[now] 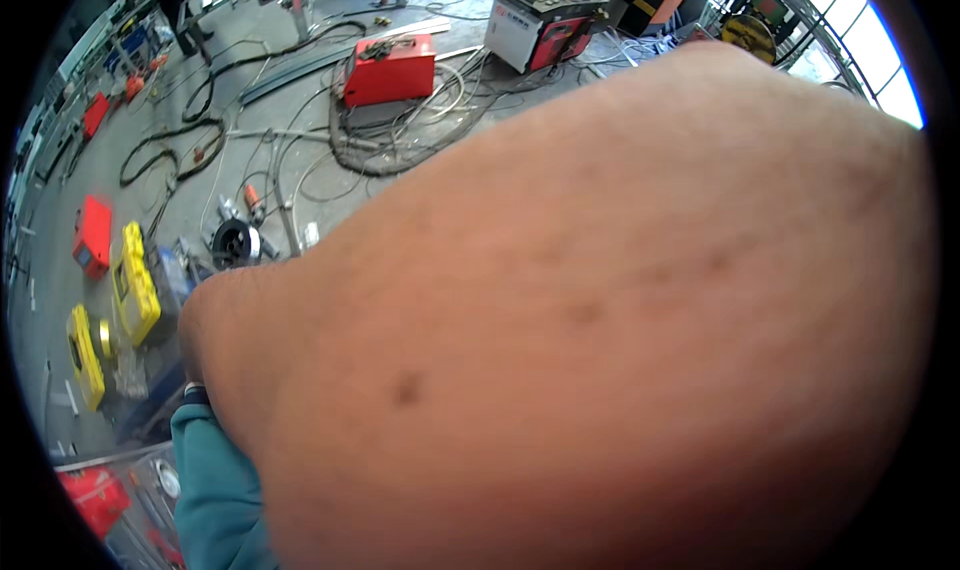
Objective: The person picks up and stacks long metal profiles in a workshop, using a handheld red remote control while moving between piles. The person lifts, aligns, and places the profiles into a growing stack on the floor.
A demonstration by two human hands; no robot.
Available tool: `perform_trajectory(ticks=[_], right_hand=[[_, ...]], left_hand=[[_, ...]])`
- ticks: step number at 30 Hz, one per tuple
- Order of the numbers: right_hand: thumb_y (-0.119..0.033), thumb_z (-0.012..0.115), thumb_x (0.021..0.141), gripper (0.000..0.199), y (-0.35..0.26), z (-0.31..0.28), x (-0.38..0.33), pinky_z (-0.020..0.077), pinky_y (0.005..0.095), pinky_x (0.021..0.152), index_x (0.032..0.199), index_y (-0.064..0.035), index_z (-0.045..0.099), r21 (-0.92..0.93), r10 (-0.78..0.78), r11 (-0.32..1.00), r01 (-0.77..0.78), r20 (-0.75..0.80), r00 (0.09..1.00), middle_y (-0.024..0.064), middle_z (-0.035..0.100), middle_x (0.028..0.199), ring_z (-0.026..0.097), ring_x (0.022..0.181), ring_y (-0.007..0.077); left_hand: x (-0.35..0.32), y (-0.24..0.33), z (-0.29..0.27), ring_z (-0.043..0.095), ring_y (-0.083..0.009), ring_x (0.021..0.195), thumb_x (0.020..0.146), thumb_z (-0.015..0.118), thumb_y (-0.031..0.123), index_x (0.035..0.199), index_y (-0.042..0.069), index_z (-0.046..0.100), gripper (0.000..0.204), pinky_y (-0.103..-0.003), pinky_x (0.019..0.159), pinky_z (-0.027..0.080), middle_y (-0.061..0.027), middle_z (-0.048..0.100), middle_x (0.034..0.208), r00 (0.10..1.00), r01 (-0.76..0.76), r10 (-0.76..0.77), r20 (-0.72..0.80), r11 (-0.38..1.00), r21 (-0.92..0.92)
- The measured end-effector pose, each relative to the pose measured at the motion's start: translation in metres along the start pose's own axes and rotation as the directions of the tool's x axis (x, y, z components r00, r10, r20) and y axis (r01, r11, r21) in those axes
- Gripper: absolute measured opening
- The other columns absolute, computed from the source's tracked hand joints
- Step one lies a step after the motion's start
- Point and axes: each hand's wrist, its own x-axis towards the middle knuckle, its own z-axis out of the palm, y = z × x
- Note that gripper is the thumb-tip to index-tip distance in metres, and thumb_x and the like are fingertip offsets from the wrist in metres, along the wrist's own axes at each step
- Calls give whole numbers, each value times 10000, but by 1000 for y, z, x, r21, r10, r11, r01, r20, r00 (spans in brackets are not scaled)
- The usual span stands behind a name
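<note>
Bare skin fills the view: a hand (600, 350) held right up against the camera, teal sleeve (215, 490) at its near left, which hand I cannot tell, nor whether its fingers are spread or curled. Far behind lies a red box-shaped machine (390, 68) amid cables (400, 140); yellow cases (135, 282) sit left, likely parked clear of walkways.

I am seeing a red welding machine (390, 70) sitting on the workshop floor (200, 170) amid tangled cables (400, 140). A white and red machine (540, 25) is standing behind it. Yellow cases (135, 280) and a red case (92, 235) are lying at the left, near a wire spool (235, 242).
</note>
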Motion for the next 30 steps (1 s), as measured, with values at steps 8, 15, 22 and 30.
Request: perform_trajectory(ticks=[8,15,22,30], right_hand=[[-374,439,1011,371,-71,227,94,547,403,820,1143,-82,625,52,-2,999,-10,226,974,97,668,1034,656,916,243],[-375,402,1021,392,-102,221,255,565,421,786,1168,-81,615,148,-242,961,235,31,970,112,683,1010,674,878,275],[-402,425,1012,407,-103,305,355,568,435,760,1174,-79,611,289,-400,851,439,-186,897,113,685,991,675,848,278],[-454,420,1014,439,-162,415,396,562,397,740,1144,-86,620,277,-525,738,616,-337,781,103,685,937,669,824,251]], left_hand=[[95,-149,-73,692,-184,833,748,794,440,1070,-24,690,575,-245,671,507,-142,710,975,998,-48,48,-31,999,-8],[132,-402,-81,676,-150,798,833,777,173,1071,-20,684,320,-269,675,532,-85,709,933,959,143,-242,-147,861,-488],[123,-693,-11,635,-111,829,874,704,129,1120,-36,656,301,-254,703,495,-71,699,943,682,563,-717,148,384,-732],[245,-852,29,658,-166,882,862,681,186,1194,-39,622,406,-297,770,511,-106,696,1017,620,754,-654,433,345,-559]])
